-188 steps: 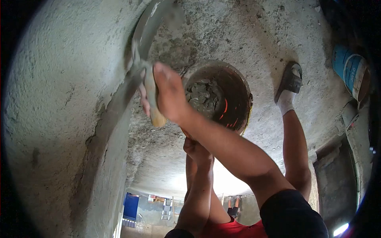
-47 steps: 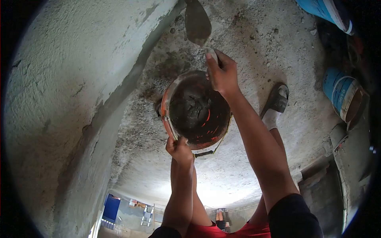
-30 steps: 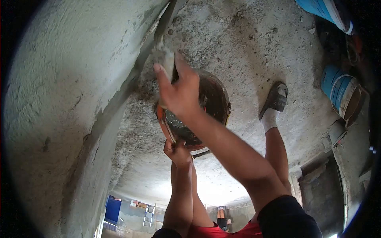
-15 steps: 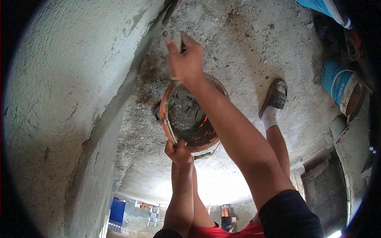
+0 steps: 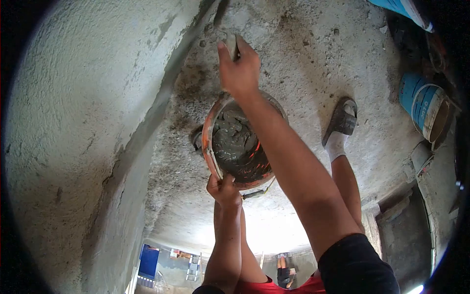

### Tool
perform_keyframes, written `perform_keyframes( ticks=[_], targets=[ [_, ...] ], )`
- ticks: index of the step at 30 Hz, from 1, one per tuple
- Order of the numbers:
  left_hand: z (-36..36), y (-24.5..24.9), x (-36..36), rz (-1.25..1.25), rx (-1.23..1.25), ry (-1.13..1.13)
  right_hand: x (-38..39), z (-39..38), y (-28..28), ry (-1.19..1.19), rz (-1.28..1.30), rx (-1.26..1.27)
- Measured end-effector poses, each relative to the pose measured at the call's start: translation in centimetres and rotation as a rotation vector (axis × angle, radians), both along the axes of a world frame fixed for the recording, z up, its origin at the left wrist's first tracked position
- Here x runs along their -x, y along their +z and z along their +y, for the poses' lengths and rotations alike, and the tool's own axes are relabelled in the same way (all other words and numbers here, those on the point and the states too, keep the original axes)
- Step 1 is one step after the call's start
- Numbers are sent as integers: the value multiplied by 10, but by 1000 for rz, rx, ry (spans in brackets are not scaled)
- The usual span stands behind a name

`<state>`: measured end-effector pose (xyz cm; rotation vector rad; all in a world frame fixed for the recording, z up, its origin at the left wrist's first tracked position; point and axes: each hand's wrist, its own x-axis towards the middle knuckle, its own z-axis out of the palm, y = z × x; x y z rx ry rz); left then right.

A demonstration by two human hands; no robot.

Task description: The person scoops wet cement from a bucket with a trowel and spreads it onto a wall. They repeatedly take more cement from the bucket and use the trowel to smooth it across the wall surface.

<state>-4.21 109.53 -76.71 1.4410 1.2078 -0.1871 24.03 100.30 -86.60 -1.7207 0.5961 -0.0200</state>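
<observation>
An orange bucket (image 5: 209, 142), its inside coated and partly filled with wet grey mortar (image 5: 232, 134), is below me at the centre. My left hand (image 5: 226, 190) is closed on the bucket's near rim, thumb over the edge. Beyond the far rim, my right hand (image 5: 241, 63) grips a greyish tool handle (image 5: 231, 45); the rest of the tool is mostly hidden. My right forearm passes over the bucket's right side. The bucket's wire handle with a dark grip (image 5: 253, 193) hangs at the near side.
A rough plastered wall (image 5: 93, 98) rises on the left. My sandalled foot (image 5: 344, 117) stands on the gritty floor (image 5: 303, 88). Blue buckets, one at the right (image 5: 423, 105), lie near the edge. Far back are a ladder (image 5: 193, 267) and another person (image 5: 283, 272).
My right hand has shifted slightly right and upward with the tool. The bucket and my left hand appear a little further right in view.
</observation>
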Motion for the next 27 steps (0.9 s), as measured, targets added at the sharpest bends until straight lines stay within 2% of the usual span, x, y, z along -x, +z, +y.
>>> perform_keyframes(
  ticks=[1, 4, 7, 10, 12, 13, 15, 18, 20, 24, 26, 27],
  targets=[
    [1, 0, 1, 3, -3, 1, -6, -1, 0, 80, 33, -21],
    [0, 2, 1, 24, 23, 19, -8, 20, 5, 100, 94, -106],
    [-4, 2, -6, 33, 12, 8, 30, 36, 33, 200, -94, 10],
    [-10, 3, -10, -22, -13, 40, 72, 35, 51, 163, -181, -52],
    [-13, 8, -16, 1, 4, 98, 80, 26, 51, -8, -72, -141],
    [-11, 6, -11, 3, 0, 98, 68, 15, 47, -27, -26, -190],
    [-5, 1, 0, 15, -42, 7, 31, -1, 27, -48, -47, 112],
    [-6, 2, -2, 19, 7, 23, -14, -11, 1, 80, 50, 59],
    [-11, 5, -7, 18, 6, 37, -32, 6, 8, 29, 9, -116],
    [-17, 6, -9, -16, 36, 71, 6, 25, 35, 100, -100, -51],
    [-16, 5, -6, 15, 25, 57, 34, 15, 54, 46, -354, -58],
    [-14, 2, -4, 46, 6, 47, 43, 10, 50, 45, -359, -57]
  ],
)
